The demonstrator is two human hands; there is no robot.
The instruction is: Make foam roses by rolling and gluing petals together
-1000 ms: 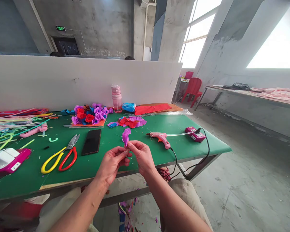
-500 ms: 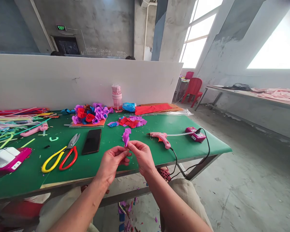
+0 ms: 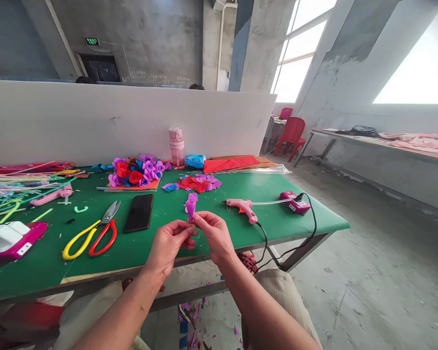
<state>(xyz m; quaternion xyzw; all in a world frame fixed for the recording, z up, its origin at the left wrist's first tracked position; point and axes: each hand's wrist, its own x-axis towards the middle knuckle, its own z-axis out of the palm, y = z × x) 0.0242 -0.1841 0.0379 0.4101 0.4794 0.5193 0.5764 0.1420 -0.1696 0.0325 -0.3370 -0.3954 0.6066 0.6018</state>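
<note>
A partly rolled purple paper flower point(image 3: 191, 204) stands upright between my hands, just above the table's front part. My right hand point(image 3: 215, 237) pinches its lower end between thumb and forefinger. Close against it, my left hand point(image 3: 172, 243) is closed too, thumb and fingertip pressed together at the flower's base. Behind them lies a small heap of red, purple and blue paper petals point(image 3: 197, 183). To the right rests a pink glue gun point(image 3: 241, 206) with a clear glue stick running out of its back.
Left of my hands lie a black phone point(image 3: 138, 213) and scissors point(image 3: 95, 233) with yellow and red handles. Finished paper flowers point(image 3: 136, 171) sit at the back near a pink bottle point(image 3: 176, 148). A purple power strip point(image 3: 295, 202) lies right, its black cord hanging over the edge.
The purple paper has turned a little between my fingers and looks more closely rolled. My hands stay in nearly the same place.
</note>
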